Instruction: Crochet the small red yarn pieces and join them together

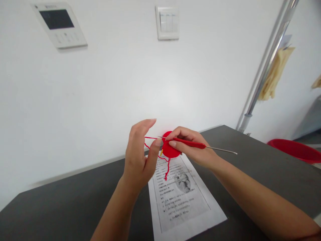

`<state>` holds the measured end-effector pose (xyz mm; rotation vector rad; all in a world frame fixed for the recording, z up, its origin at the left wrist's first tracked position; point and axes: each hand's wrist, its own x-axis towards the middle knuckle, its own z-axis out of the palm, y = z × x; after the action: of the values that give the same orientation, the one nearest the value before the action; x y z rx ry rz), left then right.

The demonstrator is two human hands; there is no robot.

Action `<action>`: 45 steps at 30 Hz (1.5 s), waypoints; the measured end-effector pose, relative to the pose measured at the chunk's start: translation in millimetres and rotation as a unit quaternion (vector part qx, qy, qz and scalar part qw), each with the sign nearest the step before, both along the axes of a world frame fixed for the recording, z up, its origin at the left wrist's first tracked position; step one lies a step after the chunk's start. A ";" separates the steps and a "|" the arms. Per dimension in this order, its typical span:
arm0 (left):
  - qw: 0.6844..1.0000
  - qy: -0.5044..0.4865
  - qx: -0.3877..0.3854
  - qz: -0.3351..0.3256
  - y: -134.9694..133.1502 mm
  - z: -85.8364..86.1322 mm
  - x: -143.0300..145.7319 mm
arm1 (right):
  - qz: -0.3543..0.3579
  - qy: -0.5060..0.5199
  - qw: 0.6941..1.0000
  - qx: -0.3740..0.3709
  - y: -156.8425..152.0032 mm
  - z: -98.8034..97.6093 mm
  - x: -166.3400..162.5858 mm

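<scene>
My right hand (188,142) is closed around a crochet hook (193,143) with a red handle and metal ends. Its fingertips also press on a round red crochet piece (171,151). My left hand (139,152) is curved just left of the piece, index finger raised and thumb close to the piece's edge. Red yarn (150,137) stretches from inside the left hand's fingers to the hook's tip; the lower fingers are hidden. A small yellow marker (161,153) sits at the piece's left edge. A red yarn tail (168,170) hangs below it.
Under the hands, a printed sheet (185,214) lies on a dark table (75,207) against the white wall. A metal pole (268,63) stands at the right, near hanging yellowish gloves (276,75) and a red basin (296,150). An intercom panel (61,26) and switch (167,22) are on the wall.
</scene>
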<state>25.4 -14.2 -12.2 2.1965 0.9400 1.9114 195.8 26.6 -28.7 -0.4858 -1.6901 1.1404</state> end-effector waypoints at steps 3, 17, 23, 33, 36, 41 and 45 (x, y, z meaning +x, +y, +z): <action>0.994 0.074 0.018 0.079 7.9 -4.1 -6.8 | -0.070 -0.006 0.996 0.060 -1.2 -2.3 3.5; 0.881 -0.193 -0.371 -0.222 1.7 2.6 7.9 | -0.138 -0.019 0.911 0.389 -2.0 -3.2 2.5; 0.833 -0.255 -0.410 -0.270 -3.4 9.8 6.2 | -0.138 -0.031 0.866 0.480 -1.4 0.6 8.1; 0.832 -0.211 -0.444 -0.257 -5.3 19.5 -6.8 | -0.116 -0.020 0.845 0.521 0.6 6.8 13.8; 0.837 -0.205 -0.445 -0.245 -8.0 21.6 -10.0 | -0.079 0.002 0.888 0.453 -0.7 5.4 13.1; 0.846 -0.200 -0.437 -0.230 -9.8 24.4 -9.4 | 0.000 0.073 0.952 0.296 0.3 2.1 11.3; 0.861 -0.186 -0.426 -0.205 -10.1 25.0 -9.4 | 0.067 0.117 0.976 0.170 3.0 1.2 11.8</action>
<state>16.1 -24.2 12.8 1.3079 0.8979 1.2726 207.7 29.6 -27.5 -0.0214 -1.6820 0.9336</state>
